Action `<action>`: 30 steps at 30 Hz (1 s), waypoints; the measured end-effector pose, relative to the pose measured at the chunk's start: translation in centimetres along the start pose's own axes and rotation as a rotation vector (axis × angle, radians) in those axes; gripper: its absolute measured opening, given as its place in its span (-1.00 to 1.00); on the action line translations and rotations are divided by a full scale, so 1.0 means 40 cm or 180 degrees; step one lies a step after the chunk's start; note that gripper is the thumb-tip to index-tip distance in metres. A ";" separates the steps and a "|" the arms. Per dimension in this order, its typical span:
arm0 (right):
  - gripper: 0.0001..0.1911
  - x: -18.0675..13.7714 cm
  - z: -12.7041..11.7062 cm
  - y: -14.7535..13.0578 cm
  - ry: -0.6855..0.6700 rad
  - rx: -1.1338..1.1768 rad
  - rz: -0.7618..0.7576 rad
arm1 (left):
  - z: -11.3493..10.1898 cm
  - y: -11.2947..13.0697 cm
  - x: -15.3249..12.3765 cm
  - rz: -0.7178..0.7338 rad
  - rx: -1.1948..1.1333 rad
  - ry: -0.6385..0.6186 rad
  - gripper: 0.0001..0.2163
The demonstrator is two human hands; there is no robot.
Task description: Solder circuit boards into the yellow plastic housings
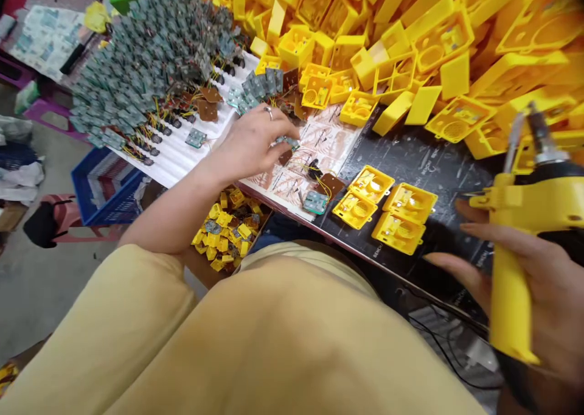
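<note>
My left hand (258,138) reaches over the patterned sheet on the bench, fingers curled and closed on a small green circuit board (288,141) with brown board and thin wires beside it. My right hand (542,281) is at the right edge, around a yellow pistol-shaped soldering gun (511,281) with a metal tip pointing up. Part of the grip is hidden. Between my hands lie two pairs of open yellow plastic cases (405,217) with small metal parts inside. Another wired green board (316,202) rests near the bench's front edge, left of these cases.
Many wired grey-green boards (150,62) stand packed on a white ridged sheet (180,159) at the left. Yellow cases (449,38) are heaped along the back. Below the bench are a box of small yellow parts (228,229) and a blue crate (107,187). Cables (449,357) hang below at right.
</note>
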State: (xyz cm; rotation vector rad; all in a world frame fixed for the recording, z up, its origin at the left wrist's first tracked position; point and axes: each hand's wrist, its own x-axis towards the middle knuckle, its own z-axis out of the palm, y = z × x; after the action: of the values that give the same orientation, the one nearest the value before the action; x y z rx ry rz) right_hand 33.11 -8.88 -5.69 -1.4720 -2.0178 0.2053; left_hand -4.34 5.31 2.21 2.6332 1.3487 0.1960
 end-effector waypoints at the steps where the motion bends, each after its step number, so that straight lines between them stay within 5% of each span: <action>1: -0.43 0.018 0.003 -0.007 -0.0041 0.0054 -0.0109 | -0.005 -0.015 0.002 0.0156 0.0066 -0.0191 -0.71; 8: -0.31 0.073 0.036 -0.003 -0.0221 0.0127 -0.0809 | 0.012 -0.063 0.023 0.0571 0.0386 -0.0648 -0.64; 13: -0.26 0.060 0.095 -0.037 0.0049 0.0017 -0.0607 | 0.014 -0.081 0.021 0.0582 0.0357 -0.0322 -0.85; 18: -0.21 0.062 0.144 -0.096 0.0388 -0.0052 -0.0369 | -0.041 -0.001 0.060 0.0511 0.0059 0.0122 -0.80; 21: -0.17 0.064 0.125 -0.112 0.0526 0.0155 -0.0320 | -0.018 0.073 0.070 0.0994 0.0402 0.0473 -0.71; 25: -0.29 0.046 0.058 -0.119 0.0801 0.0345 -0.0242 | 0.079 0.117 0.015 0.2032 0.0710 0.0862 -0.69; 27: -0.42 0.033 0.028 -0.119 0.0827 0.0356 -0.0195 | 0.108 0.112 -0.017 0.2064 0.0493 0.1005 -0.73; 30: -0.64 0.018 0.007 -0.109 0.0848 -0.0007 -0.0259 | 0.097 0.095 -0.031 0.1346 -0.0102 0.1035 -0.79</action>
State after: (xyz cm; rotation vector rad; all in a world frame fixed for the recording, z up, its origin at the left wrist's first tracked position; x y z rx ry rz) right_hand 29.33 -9.75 -3.59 -1.3381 -1.8569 -0.0267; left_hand -1.29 1.73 -0.80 2.9173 0.8268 0.7208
